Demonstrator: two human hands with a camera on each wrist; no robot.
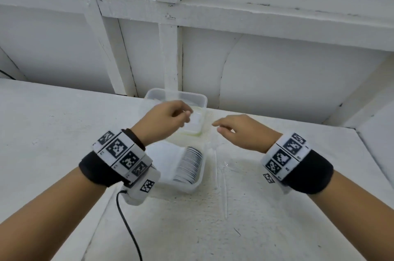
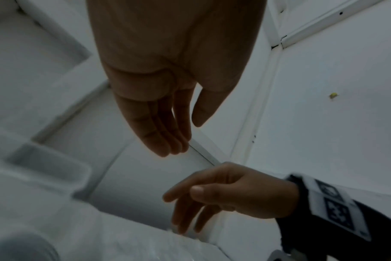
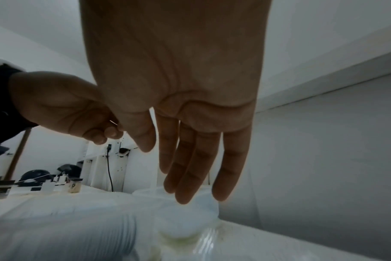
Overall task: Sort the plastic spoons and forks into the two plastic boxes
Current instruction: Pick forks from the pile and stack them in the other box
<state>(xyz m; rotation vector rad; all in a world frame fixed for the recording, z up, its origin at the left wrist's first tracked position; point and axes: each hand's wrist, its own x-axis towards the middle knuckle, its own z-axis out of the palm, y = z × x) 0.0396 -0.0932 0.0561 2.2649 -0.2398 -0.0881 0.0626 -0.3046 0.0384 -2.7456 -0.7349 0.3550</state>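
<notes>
Two clear plastic boxes sit mid-table in the head view. The far box [image 1: 201, 100] is against the wall. The near box [image 1: 193, 188] holds a ribbed stack of clear utensils [image 1: 189, 165]. A few loose clear utensils [image 1: 225, 192] lie on the table right of the near box, hard to make out. My left hand [image 1: 168, 118] hovers over the far box with loosely bent fingers [image 2: 165, 127], and I see nothing in it. My right hand [image 1: 236, 130] hovers right of the boxes, its fingers [image 3: 190, 159] straight and empty.
A white framed wall [image 1: 277, 69] rises right behind the far box. A black cable [image 1: 128, 224] trails from my left wrist over the table's near left part. The right wrist view shows clutter on a distant bench [image 3: 45, 183].
</notes>
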